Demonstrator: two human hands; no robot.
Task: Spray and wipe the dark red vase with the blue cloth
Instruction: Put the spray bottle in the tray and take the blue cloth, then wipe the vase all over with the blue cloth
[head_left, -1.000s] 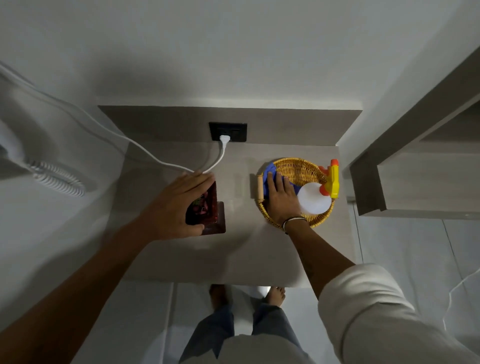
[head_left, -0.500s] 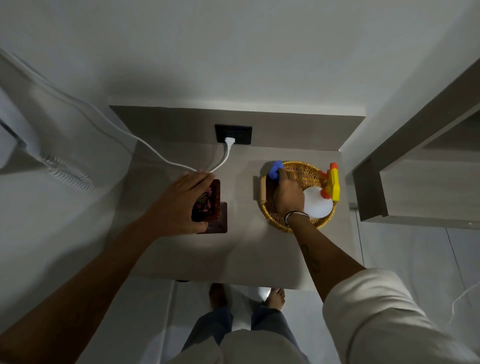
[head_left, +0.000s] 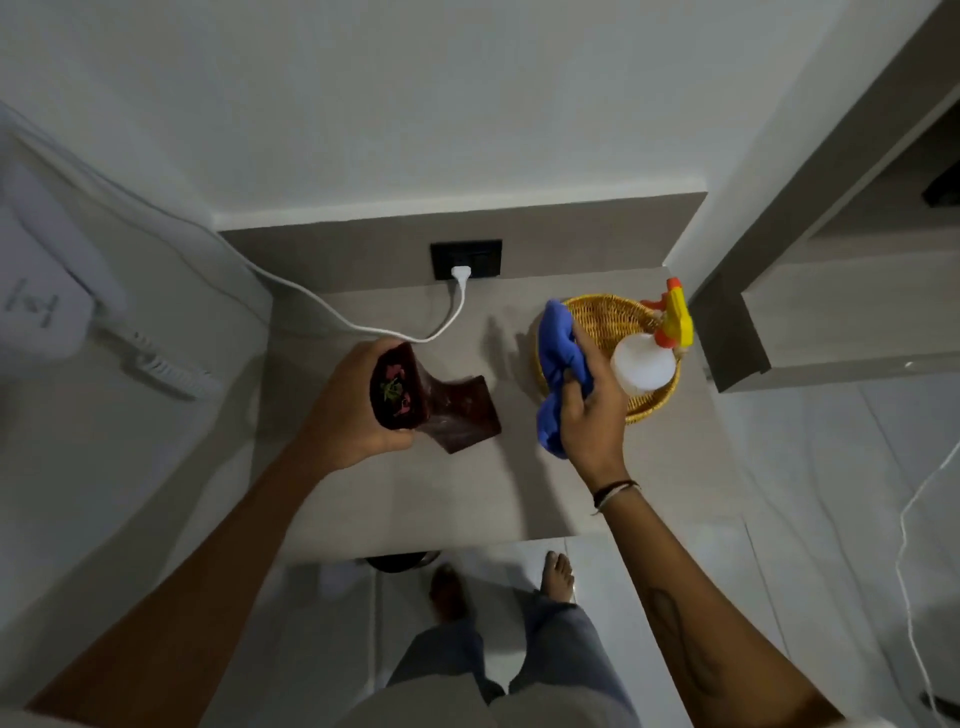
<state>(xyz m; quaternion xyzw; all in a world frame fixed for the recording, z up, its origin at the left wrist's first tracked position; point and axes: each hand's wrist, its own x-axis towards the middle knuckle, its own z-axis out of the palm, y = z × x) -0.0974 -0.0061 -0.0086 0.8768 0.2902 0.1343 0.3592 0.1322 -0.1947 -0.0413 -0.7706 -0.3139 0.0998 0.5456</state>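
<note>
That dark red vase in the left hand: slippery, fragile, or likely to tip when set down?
The dark red vase looks glossy, so probably slick once sprayed. It seems rigid, likely ceramic or glass, so breakable. Held tilted by the left hand, its wide mouth above a narrow waist may make it top-heavy.

Dark red vase (head_left: 457, 410) tilted, lifted; blue cloth (head_left: 558, 358) bunched above basket edge.

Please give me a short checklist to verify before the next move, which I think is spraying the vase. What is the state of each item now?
1. Left hand grips dark red vase: ok.
2. Vase tilted, lifted off the counter: cannot tell.
3. Right hand holds blue cloth: ok.
4. Spray bottle in the wicker basket, within reach: ok.
5. A hand free for the bottle: not ok.
6. White cable away from vase: not ok, close.
</note>
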